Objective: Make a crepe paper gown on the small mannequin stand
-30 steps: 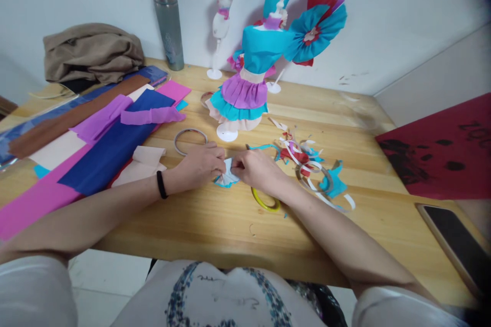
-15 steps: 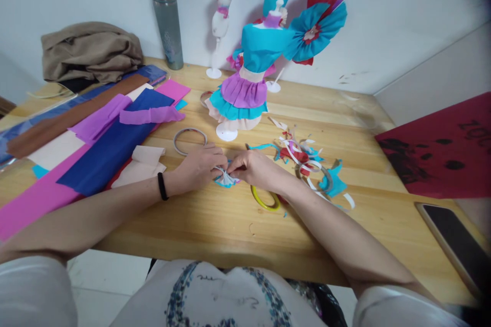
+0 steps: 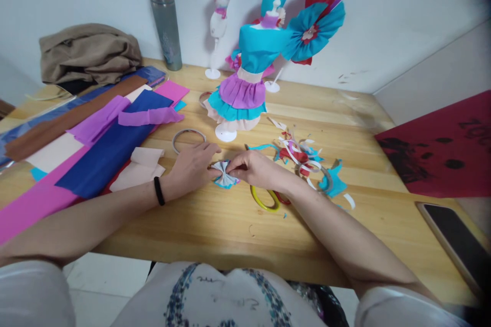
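A small pleated crepe-paper fan (image 3: 224,172), pale on top with turquoise and a little purple at its lower edge, lies between my hands. My right hand (image 3: 251,167) pinches its right side with thumb and fingertips. At its left edge, my left hand (image 3: 195,166) holds it by the thumb, while the upper fingers reach out above it. Part of the grip is hidden under the hand. Below my right wrist are yellow and red scissor handles (image 3: 266,203). Just behind my left hand lies a grey tape roll (image 3: 188,131).
A mannequin in a turquoise and purple paper dress (image 3: 251,51) stands ahead, with smaller mannequins (image 3: 220,23) behind. Coloured crepe sheets (image 3: 103,145) cover the left. Paper scraps (image 3: 303,156) lie right, with a phone (image 3: 448,240) beyond. A flask (image 3: 164,25) and brown cloth (image 3: 90,51) stand at the back.
My left fingers have lifted and drawn slightly left, uncovering more of the pleated fan. My right hand keeps its pinch nearly in place. The view has shifted slightly.
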Demonstrator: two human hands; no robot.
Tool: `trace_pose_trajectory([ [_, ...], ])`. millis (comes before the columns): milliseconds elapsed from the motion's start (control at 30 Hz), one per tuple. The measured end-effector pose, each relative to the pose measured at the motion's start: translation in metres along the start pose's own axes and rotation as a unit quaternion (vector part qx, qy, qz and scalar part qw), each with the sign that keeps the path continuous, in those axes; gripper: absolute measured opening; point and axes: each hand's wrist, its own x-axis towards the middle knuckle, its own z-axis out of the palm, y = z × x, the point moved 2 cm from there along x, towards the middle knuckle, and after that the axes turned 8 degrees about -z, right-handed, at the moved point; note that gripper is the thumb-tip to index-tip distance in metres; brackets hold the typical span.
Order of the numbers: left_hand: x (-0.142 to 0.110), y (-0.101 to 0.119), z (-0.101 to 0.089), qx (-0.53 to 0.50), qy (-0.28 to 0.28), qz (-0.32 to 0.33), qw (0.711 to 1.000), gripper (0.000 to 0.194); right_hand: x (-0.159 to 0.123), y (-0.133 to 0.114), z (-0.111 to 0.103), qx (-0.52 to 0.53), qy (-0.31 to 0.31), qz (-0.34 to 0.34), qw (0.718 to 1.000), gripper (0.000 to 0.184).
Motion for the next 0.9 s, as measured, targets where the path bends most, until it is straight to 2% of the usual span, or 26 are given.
trace_pose_trajectory([
  [67,-0.001,0.001,0.0,0.005,0.004,0.026,1.0,0.025,0.0,-0.001,0.0,0.001,-0.001,0.002,1.0,0.028],
  [167,-0.003,0.005,-0.001,0.033,0.01,0.128,0.991,0.009,0.0,-0.001,0.001,0.01,-0.002,0.01,1.0,0.031],
  [233,-0.004,0.008,-0.001,0.05,0.011,0.193,0.98,0.015,0.0,0.0,0.001,0.014,-0.004,0.013,1.0,0.032],
  [300,-0.006,0.009,-0.002,0.055,0.009,0.227,0.972,0.022,0.001,0.001,0.001,0.024,-0.007,0.014,1.0,0.032],
  [400,-0.006,0.01,-0.003,0.056,-0.013,0.256,0.965,0.024,0.001,0.002,0.0,0.068,-0.002,0.03,0.997,0.034],
  [500,-0.006,0.011,-0.002,0.036,-0.036,0.284,0.957,0.024,0.002,0.001,-0.001,0.122,0.012,0.073,0.99,0.034],
  [667,-0.001,0.006,0.004,-0.032,-0.033,0.268,0.962,0.025,0.003,-0.003,-0.002,0.174,0.015,0.11,0.978,0.032],
  [767,0.001,0.002,0.008,-0.036,-0.033,0.262,0.964,0.026,0.004,-0.004,-0.005,0.135,0.013,0.101,0.986,0.028],
  [900,0.002,0.0,0.01,-0.021,-0.028,0.272,0.962,0.027,-0.001,-0.003,-0.017,-0.026,0.043,0.081,0.995,0.016],
])
